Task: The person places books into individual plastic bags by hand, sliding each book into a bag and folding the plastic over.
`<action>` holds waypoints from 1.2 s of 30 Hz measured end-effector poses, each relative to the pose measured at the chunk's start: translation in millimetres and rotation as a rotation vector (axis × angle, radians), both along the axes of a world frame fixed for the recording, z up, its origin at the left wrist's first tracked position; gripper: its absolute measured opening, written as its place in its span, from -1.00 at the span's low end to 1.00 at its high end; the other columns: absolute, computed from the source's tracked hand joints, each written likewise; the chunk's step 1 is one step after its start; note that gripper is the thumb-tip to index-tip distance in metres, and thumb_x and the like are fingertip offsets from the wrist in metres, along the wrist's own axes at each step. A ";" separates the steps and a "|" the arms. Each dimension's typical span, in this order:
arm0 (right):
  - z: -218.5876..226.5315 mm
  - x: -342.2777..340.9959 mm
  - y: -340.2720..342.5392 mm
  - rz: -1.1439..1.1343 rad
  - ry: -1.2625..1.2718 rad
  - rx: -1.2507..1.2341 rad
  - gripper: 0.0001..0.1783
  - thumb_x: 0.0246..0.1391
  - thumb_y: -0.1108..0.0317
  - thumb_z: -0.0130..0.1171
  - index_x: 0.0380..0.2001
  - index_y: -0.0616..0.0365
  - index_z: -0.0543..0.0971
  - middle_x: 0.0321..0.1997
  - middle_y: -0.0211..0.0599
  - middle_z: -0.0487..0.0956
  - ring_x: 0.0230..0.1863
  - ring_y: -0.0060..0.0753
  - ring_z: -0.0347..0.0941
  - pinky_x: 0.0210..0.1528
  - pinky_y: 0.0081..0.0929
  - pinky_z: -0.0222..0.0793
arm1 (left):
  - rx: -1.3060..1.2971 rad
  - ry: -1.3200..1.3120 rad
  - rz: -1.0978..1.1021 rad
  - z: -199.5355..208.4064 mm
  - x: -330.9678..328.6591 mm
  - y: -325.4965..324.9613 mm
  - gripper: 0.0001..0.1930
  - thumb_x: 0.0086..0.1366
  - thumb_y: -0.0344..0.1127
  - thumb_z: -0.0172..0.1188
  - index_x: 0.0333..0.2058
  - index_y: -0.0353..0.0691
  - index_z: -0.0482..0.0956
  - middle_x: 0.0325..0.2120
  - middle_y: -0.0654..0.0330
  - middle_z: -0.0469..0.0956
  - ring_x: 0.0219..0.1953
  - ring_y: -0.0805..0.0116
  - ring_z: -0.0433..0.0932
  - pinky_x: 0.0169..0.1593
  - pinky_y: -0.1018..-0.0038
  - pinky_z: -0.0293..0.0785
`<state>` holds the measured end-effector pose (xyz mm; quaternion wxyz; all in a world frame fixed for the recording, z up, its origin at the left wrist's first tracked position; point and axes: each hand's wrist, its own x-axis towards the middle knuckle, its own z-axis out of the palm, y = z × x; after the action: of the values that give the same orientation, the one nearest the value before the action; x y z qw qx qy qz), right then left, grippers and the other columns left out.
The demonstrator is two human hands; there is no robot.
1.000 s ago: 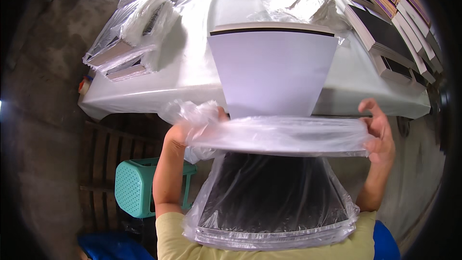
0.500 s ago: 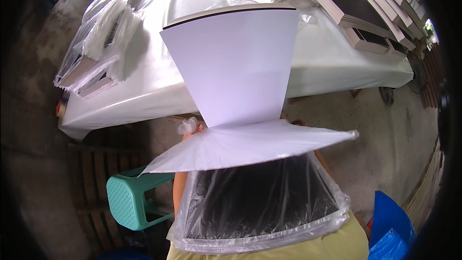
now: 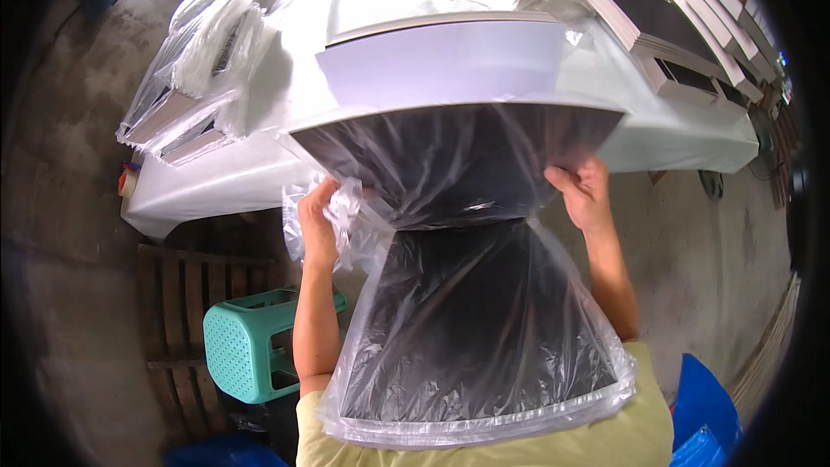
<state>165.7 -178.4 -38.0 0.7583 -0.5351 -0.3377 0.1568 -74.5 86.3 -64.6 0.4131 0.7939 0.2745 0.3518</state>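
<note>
In front of me a black sheet (image 3: 458, 156) in clear plastic spans between my hands, its upper edge bowed. My left hand (image 3: 318, 216) is closed at its left side, with crumpled clear plastic (image 3: 353, 216) bunched against the fingers. At the right side, my right hand (image 3: 584, 190) grips the sheet's edge, thumb on top. Below, a clear plastic bag (image 3: 475, 329) with a black, flat content leans against my yellow-green shirt and narrows upward to the sheet. Beyond the sheet, a white panel (image 3: 441, 60) shows in part on the table; its lower part is hidden.
A white-covered table (image 3: 683, 134) stands ahead. Plastic-wrapped flat packs (image 3: 194, 78) lie at its left, stacks of dark-topped boards (image 3: 653, 13) at its right. A green stool (image 3: 246, 350) stands lower left by a wooden pallet (image 3: 173, 294). Blue material (image 3: 700, 406) is lower right.
The tall white face that stood before me is now mostly covered by the plastic-covered black sheet. Both hands, largely hidden before, have come into view at its sides. The head view has shifted slightly.
</note>
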 end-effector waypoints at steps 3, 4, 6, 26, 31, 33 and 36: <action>1.0 -5.6 -25.6 0.064 -0.162 0.066 -0.72 -0.17 0.56 0.18 -0.27 0.27 0.49 -0.30 -0.18 0.53 -0.27 -0.44 0.46 -0.18 -0.52 0.38 | -0.015 -0.124 -0.025 26.2 -22.9 -28.2 -0.83 -0.11 -0.42 0.17 -0.47 -0.34 0.49 -0.59 0.23 0.47 -0.52 0.50 0.42 -0.36 0.55 0.40; 1.9 -6.2 -42.6 0.149 -0.211 -0.014 -0.75 -0.17 0.48 0.20 -0.32 0.30 0.51 -0.33 -0.09 0.54 -0.27 -0.36 0.48 -0.17 -0.43 0.40 | -0.359 -0.282 -0.062 35.3 -18.0 -40.1 -0.85 -0.11 -0.40 0.17 -0.53 -0.35 0.49 -0.61 0.18 0.48 -0.55 0.47 0.43 -0.38 0.55 0.41; 27.5 -20.2 -55.1 0.389 -0.129 0.070 -0.76 -0.19 0.41 0.23 -0.40 0.34 0.55 -0.36 0.02 0.54 -0.29 -0.22 0.50 -0.23 -0.35 0.42 | -0.185 -0.183 -0.426 60.9 -34.0 -41.3 -0.83 -0.08 -0.36 0.15 -0.57 -0.39 0.52 -0.61 0.03 0.51 -0.58 0.30 0.50 -0.43 0.54 0.43; 65.9 -56.4 105.0 0.203 -0.316 -0.135 -0.78 -0.12 0.30 0.20 -0.47 0.25 0.48 -0.54 -0.38 0.45 -0.43 -0.64 0.30 -0.31 -0.67 0.22 | -0.745 -0.414 -0.634 82.2 67.2 -71.4 -0.38 0.11 -0.03 0.10 0.04 -0.29 0.17 -0.04 0.06 0.28 -0.03 0.27 0.29 -0.02 0.40 0.27; 66.5 -43.7 99.3 0.035 -0.283 -0.253 -0.77 -0.09 0.29 0.16 -0.54 0.27 0.47 -0.68 -0.43 0.42 -0.67 -0.57 0.17 -0.50 -0.67 0.18 | -1.078 -0.353 -0.366 76.9 69.5 -65.0 -0.67 0.06 -0.29 0.22 -0.23 -0.31 0.42 -0.28 0.20 0.42 -0.23 0.43 0.39 -0.24 0.49 0.35; 76.0 -50.0 105.7 -0.164 -0.465 -0.124 -0.80 -0.09 0.30 0.16 -0.55 0.24 0.48 -0.68 -0.42 0.43 -0.64 -0.57 0.24 -0.49 -0.66 0.17 | -1.046 -0.350 -0.378 73.8 73.4 -64.8 -0.66 0.06 -0.28 0.22 -0.21 -0.28 0.40 -0.29 0.21 0.42 -0.26 0.44 0.39 -0.28 0.49 0.35; 81.7 -40.1 98.5 -0.011 -0.523 -0.157 -0.83 -0.09 0.33 0.16 -0.50 0.23 0.50 -0.58 -0.39 0.49 -0.55 -0.58 0.35 -0.40 -0.70 0.22 | -0.977 -0.338 -0.439 71.2 77.0 -67.8 -0.60 0.06 -0.27 0.23 -0.14 -0.27 0.36 -0.28 0.22 0.41 -0.23 0.44 0.38 -0.25 0.50 0.34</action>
<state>125.6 -79.8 43.7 0.6024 -0.6163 -0.5060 0.0351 2.5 18.4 6.6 0.8345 0.4814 0.1638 0.2120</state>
